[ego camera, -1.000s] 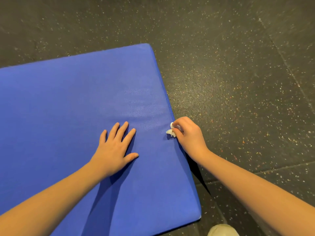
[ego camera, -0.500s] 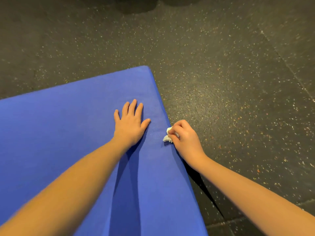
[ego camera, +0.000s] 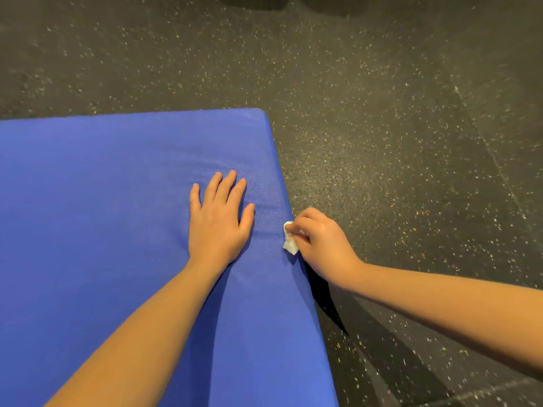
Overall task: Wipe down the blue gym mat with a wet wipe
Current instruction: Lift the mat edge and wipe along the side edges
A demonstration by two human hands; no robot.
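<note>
Dark speckled rubber flooring (ego camera: pixel 382 142) on every side, with blue gym mat (ego camera: pixel 102 186) flat upon it, filling the left and lower part of the view, far right corner rounded and in sight, right-hand edge slanting from that corner down toward the person. Left hand (ego camera: pixel 219 224) flat on the mat, palm down, fingers straight and spread, holding nothing, just inside that edge. Right hand (ego camera: pixel 323 245) out over the floor, curled, pinching a small crumpled wet wipe (ego camera: pixel 290 243) against the very edge of the mat. Nearer of the two to the edge: the right. Probably working along the border; most of the surface away to the left of the wipe, so next strokes likely to run along the edge's long line or leftward past the bracing left hand. Too little sheen visible for any judgement of progress
</note>
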